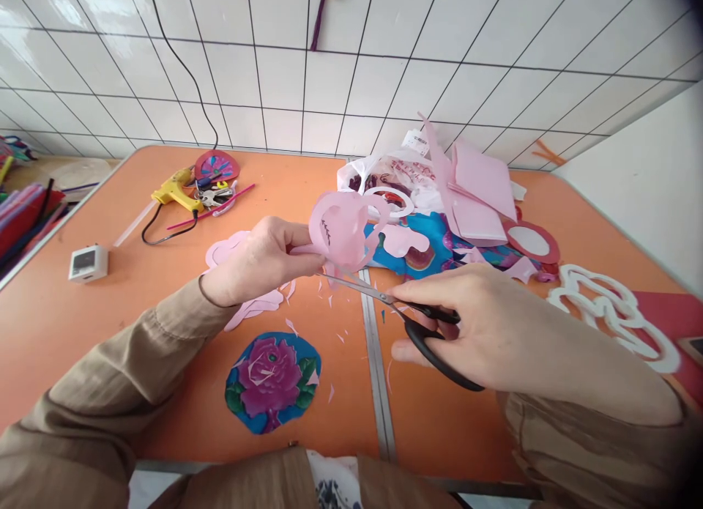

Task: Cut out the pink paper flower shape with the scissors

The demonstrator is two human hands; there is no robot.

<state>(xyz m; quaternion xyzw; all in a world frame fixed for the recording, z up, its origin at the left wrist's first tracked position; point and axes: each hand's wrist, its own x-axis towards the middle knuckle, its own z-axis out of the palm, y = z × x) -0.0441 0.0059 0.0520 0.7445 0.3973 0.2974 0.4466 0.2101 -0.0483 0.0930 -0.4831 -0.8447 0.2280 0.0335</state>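
Observation:
My left hand pinches a pink sheet cut into a curved, looped shape, held up above the table's middle. Black-handled scissors are in my right hand, fingers through the handles. Their blades point left and reach the lower edge of the pink sheet, close to my left fingertips. Small pink scraps lie scattered beneath. Further pink cut pieces rest partly hidden behind my left wrist. Nearer to me lies a round cloth piece printed with a purple flower on blue, a few scraps on top.
A yellow glue gun with its cord lies at the back left, near a small white box-shaped device. Folded pink sheets, a plastic bag and blue flowered cloth pile up at the back right. White ring shapes lie at right.

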